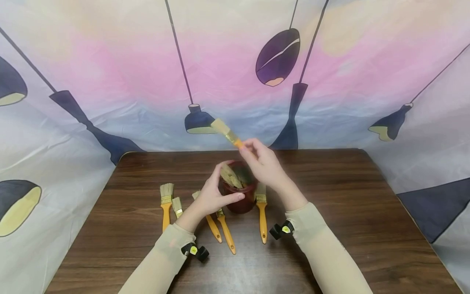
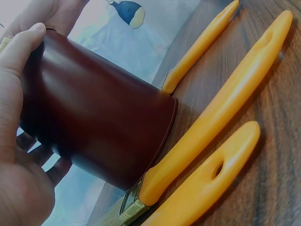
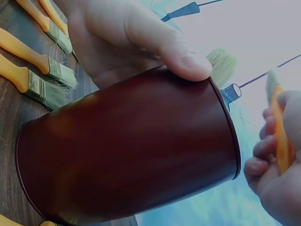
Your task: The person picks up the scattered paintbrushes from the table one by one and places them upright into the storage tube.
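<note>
A dark red cup [image 1: 240, 206] stands on the table, and my left hand [image 1: 214, 194] grips it around its upper side, thumb at the front near the rim. Pale bristles [image 1: 230, 176] show inside its mouth. Above and to the right of the cup, my right hand [image 1: 266, 165] holds a paintbrush [image 1: 229, 134] by its orange handle, bristles pointing up and left. The right wrist view also shows this brush [image 3: 281, 132] raised past the cup's rim, with fingers around the handle.
Several more orange-handled brushes lie on the wooden table [image 1: 338, 192]: one brush [image 1: 262, 220] right of the cup, another brush [image 1: 225, 232] in front of it, and a wide brush [image 1: 166, 204] at the left. A cloth printed with lamps [image 1: 128, 73] hangs behind the table.
</note>
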The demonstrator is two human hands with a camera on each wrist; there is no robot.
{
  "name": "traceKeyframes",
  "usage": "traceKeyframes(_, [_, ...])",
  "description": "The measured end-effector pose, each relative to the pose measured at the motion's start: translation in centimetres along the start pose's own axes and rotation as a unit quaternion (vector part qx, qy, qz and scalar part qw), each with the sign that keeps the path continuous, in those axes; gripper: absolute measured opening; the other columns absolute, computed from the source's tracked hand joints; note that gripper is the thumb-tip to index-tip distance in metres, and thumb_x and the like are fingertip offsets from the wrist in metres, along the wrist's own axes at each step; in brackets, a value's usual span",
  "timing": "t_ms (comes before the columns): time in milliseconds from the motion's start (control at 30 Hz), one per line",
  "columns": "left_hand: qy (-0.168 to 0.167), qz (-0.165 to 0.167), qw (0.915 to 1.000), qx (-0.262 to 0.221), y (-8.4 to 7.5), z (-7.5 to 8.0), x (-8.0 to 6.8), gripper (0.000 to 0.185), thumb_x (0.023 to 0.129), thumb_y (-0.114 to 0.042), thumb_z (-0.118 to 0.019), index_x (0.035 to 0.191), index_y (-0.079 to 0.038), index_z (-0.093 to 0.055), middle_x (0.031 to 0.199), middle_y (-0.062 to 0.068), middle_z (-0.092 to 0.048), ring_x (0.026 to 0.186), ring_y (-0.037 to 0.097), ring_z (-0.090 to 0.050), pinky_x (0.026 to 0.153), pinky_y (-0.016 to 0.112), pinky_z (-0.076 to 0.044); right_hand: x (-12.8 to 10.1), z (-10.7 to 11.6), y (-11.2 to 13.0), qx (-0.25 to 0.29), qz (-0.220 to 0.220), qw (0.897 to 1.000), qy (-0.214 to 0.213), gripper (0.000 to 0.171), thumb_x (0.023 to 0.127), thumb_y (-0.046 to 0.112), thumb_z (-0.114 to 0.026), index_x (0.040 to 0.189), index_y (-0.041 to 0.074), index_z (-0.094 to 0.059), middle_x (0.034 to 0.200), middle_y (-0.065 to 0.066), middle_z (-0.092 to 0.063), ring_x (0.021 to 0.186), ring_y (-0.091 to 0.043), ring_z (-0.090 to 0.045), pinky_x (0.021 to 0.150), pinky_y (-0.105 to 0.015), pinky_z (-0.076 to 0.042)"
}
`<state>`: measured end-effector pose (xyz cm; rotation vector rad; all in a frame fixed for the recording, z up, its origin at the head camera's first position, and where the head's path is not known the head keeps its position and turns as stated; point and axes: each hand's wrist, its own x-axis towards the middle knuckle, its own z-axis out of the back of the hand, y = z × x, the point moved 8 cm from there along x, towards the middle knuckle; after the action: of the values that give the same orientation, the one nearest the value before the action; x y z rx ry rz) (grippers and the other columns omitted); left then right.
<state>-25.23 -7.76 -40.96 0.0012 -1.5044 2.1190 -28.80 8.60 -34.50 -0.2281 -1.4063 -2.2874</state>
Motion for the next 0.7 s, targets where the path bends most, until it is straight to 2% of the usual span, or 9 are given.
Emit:
traceKeyframes(133, [0.001, -0.009, 0.9999, -0.007, -2.2, 0.3, -0.2, 0.094, 0.086, -0.014, -0.092, 0.161, 0.000, -0.038, 0.150, 0.021, -0.059, 0.138, 0.036, -0.057, 0.116, 0.065, -0.041, 0.0, 0.4, 0.5, 0.019, 0.034, 0.999, -0.019, 0.023, 0.115, 0.027, -0.059, 0.131, 0.010, -0.065, 0.109, -0.006, -0.075, 0.099, -0.026, -0.072, 0.090, -0.047, -0.058])
traceKeyframes(200, [0.002, -0.011, 0.9999, -0.011, -2.4, 0.3, -0.3, 0.094, 0.086, -0.014, -0.092, 0.161, 0.001, -0.038, 0.150, 0.021, -0.059, 0.138, 0.036, -0.057, 0.116, 0.066, -0.041, 0.0, 0.4, 0.8, 0.033, 0.047, 0.998, -0.018, 0.023, 0.116, 0.022, -0.058, 0.134, 0.009, -0.061, 0.108, -0.008, -0.077, 0.103, -0.027, -0.074, 0.093, -0.048, -0.059])
traceKeyframes(400, [0.004, 0.005, 1.0000, -0.005, 0.6, 0.0, 0.0, 0.100, 0.084, -0.009, -0.091, 0.166, -0.009, -0.034, 0.154, 0.019, -0.056, 0.142, 0.036, -0.054, 0.118, 0.064, -0.039, 0.0, -0.5, 1.7, 0.121, 0.074, 0.990, 0.009, 0.025, 0.117, 0.008, -0.047, 0.141, 0.001, -0.046, 0.123, -0.022, -0.076, 0.111, -0.034, -0.072, 0.107, -0.048, -0.057])
traceKeyframes(533, [0.003, 0.012, 0.9999, -0.001, 1.9, -0.1, 0.1, 0.103, 0.084, -0.014, -0.093, 0.168, -0.016, -0.034, 0.153, 0.014, -0.058, 0.141, 0.034, -0.055, 0.117, 0.063, -0.040, -0.1, -0.7, 2.4, 0.167, 0.095, 0.981, -0.007, 0.025, 0.117, 0.004, -0.044, 0.141, -0.001, -0.042, 0.126, -0.024, -0.071, 0.115, -0.037, -0.070, 0.106, -0.044, -0.055])
traceKeyframes(600, [0.003, 0.013, 0.9999, -0.001, 2.0, -0.1, 0.1, 0.102, 0.085, -0.017, -0.094, 0.168, -0.018, -0.034, 0.153, 0.012, -0.058, 0.141, 0.032, -0.055, 0.117, 0.063, -0.040, -0.2, -0.9, 2.7, 0.167, 0.107, 0.980, -0.011, 0.025, 0.116, 0.004, -0.045, 0.140, -0.002, -0.042, 0.124, -0.022, -0.069, 0.117, -0.037, -0.069, 0.103, -0.044, -0.055])
traceKeyframes(700, [0.002, 0.017, 0.9998, 0.005, 2.2, -0.1, 0.0, 0.100, 0.086, -0.025, -0.094, 0.167, -0.024, -0.035, 0.158, 0.007, -0.054, 0.146, 0.029, -0.051, 0.119, 0.064, -0.038, -0.3, -1.6, 2.5, 0.116, 0.107, 0.987, 0.004, 0.025, 0.116, 0.005, -0.047, 0.140, -0.002, -0.044, 0.123, -0.018, -0.068, 0.118, -0.033, -0.069, 0.103, -0.045, -0.055])
